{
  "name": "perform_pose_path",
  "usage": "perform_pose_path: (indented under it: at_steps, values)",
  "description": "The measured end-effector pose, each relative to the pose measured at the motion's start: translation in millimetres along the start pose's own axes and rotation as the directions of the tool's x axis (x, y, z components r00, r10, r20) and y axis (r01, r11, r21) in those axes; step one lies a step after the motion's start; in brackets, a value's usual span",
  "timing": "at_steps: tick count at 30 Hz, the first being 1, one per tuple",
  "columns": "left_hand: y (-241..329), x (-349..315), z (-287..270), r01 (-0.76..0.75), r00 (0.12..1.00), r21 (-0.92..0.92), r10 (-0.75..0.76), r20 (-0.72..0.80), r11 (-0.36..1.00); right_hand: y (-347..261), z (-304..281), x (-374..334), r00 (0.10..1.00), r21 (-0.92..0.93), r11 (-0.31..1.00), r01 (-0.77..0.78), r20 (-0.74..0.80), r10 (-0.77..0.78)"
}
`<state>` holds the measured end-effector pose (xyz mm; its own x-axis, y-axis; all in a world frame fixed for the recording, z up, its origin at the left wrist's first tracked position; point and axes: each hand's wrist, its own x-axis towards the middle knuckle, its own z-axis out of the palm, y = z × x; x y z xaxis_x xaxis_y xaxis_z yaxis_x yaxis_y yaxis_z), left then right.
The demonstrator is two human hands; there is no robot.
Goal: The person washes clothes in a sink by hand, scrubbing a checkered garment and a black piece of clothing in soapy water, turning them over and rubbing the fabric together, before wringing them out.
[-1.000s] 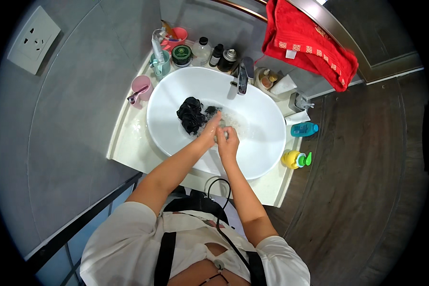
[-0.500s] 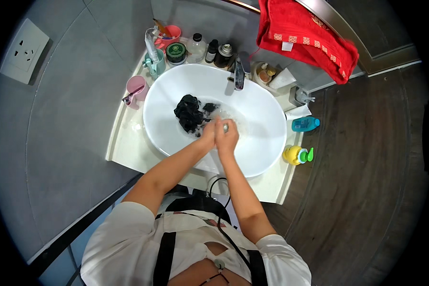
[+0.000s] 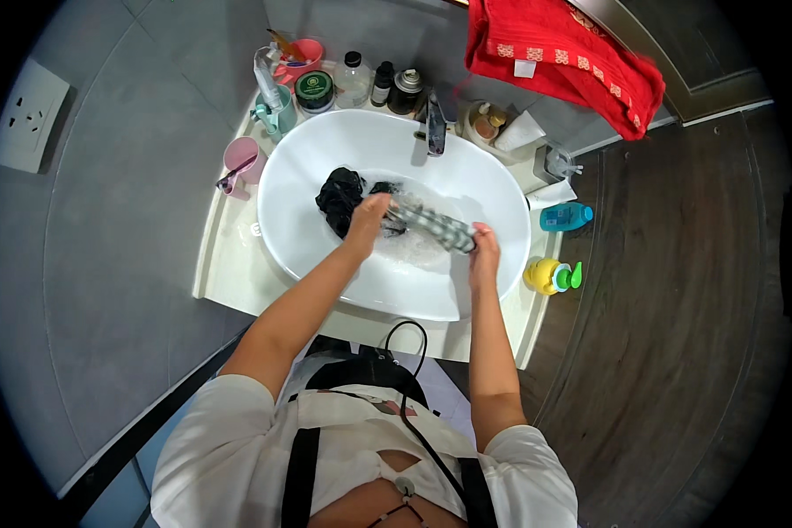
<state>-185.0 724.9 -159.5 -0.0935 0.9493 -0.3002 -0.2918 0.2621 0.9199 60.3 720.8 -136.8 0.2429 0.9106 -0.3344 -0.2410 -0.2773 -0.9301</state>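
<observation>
A narrow piece of checkered cloth [image 3: 437,228], grey-green and white, is stretched between my two hands over the sink [image 3: 292,158]. My left hand [image 3: 369,222] is closed on its left end. At its right end, my right hand [image 3: 485,254] grips it with the thumb and fingers. Below the cloth lies shallow, foamy water [image 3: 414,253]. A wet bundle of black fabric [image 3: 338,201] rests in the basin just beyond my left hand, and more dark fabric sits partly behind the cloth.
The faucet [image 3: 435,128] stands at the sink's far rim. Jars and bottles line the back, including a green-lidded jar [image 3: 314,91]. A pink cup [image 3: 243,161] is at left; a blue bottle [image 3: 566,216] and yellow pump bottle [image 3: 547,276] edge the right. A red towel [image 3: 559,66] hangs above.
My hands were together over the water, balled around something mostly hidden. They have moved apart, the right hand to the right, and the checkered cloth now shows drawn out between them.
</observation>
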Motion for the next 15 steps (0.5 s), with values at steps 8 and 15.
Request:
perform_pose_path:
  at_steps: [8, 15]
  values:
    - [33, 9, -5, 0.062, 0.993, -0.175, -0.078, -0.088, 0.983, -42, 0, 8, 0.994, 0.042, 0.996, 0.073, -0.081, -0.070]
    - [20, 24, -6, 0.052, 0.986, 0.010, -0.049, -0.159, 0.999, -57, 17, 1, 0.998, -0.287, 0.957, 0.046, -0.030, -0.057]
